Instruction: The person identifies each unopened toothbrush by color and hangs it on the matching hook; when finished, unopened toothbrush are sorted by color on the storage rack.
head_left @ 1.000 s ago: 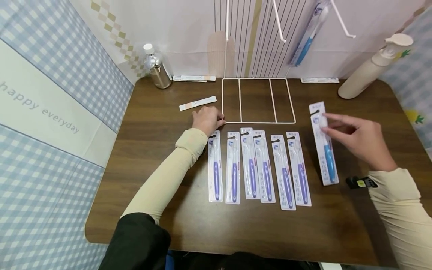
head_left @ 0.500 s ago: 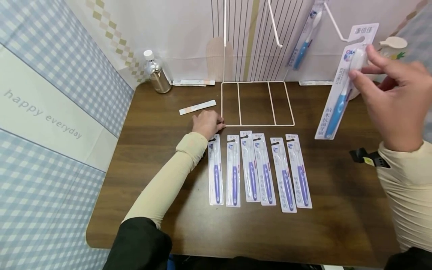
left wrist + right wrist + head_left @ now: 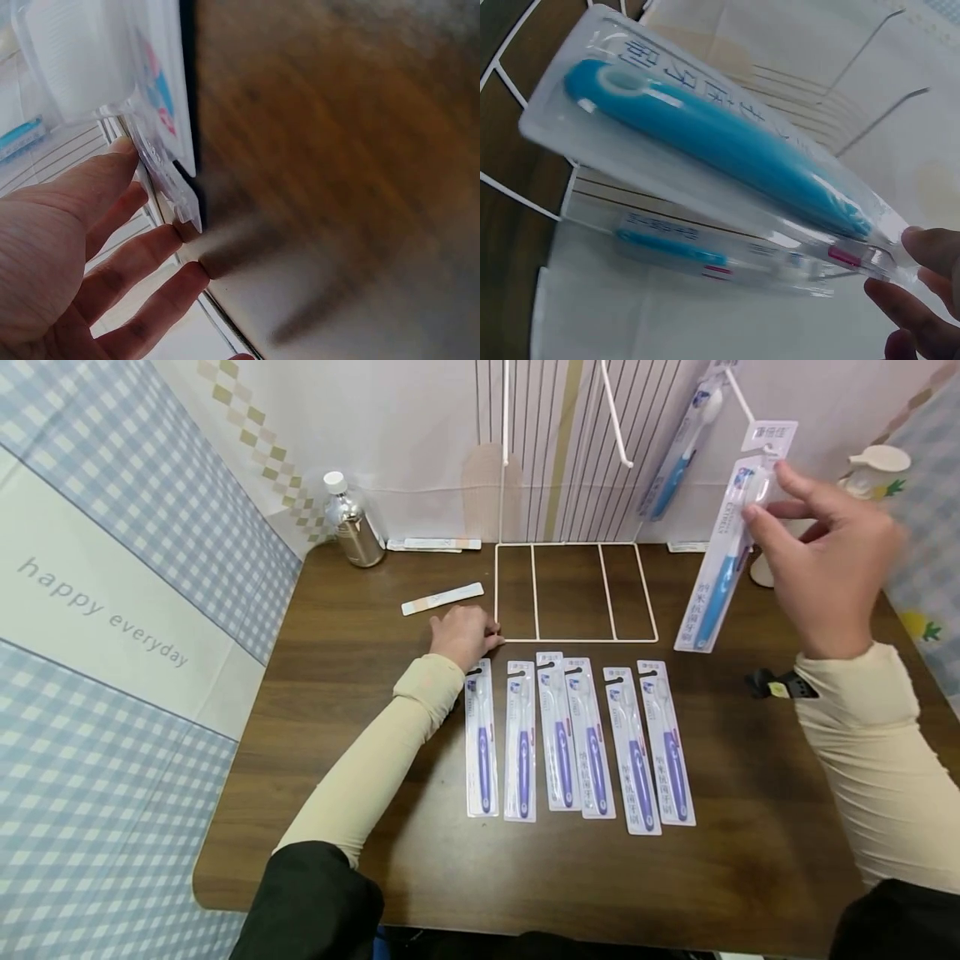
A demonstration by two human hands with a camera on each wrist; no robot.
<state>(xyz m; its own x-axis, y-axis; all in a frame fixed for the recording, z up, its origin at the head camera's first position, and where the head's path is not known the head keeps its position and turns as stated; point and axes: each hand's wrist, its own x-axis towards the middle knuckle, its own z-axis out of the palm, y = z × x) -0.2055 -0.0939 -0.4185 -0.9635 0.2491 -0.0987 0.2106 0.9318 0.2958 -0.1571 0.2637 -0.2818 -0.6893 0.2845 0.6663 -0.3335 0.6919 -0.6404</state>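
Note:
My right hand (image 3: 763, 493) pinches the top of a blue toothbrush pack (image 3: 711, 585), holding it in the air by the rack's right hook (image 3: 738, 406). In the right wrist view the held blue toothbrush pack (image 3: 705, 142) lies across the frame, my fingertips (image 3: 922, 300) on its head end. A second blue pack (image 3: 684, 443) hangs on the rack behind it. My left hand (image 3: 467, 635) rests on the table at the front left corner of the wire rack base (image 3: 573, 637), fingers (image 3: 112, 277) straight beside the top of a pack (image 3: 161, 112). Several purple toothbrush packs (image 3: 570, 735) lie in a row.
A silver bottle (image 3: 348, 522) stands at the back left and a cream pump bottle (image 3: 873, 464) at the back right. A pale strip (image 3: 441, 597) lies left of the rack; more strips (image 3: 433, 543) lie along the back wall. Checked panels enclose the brown table (image 3: 525, 877).
My right hand lifted the blue toothbrush pack off the table and carried it up beside the rack's right hook. My left hand stayed put at the rack's corner.

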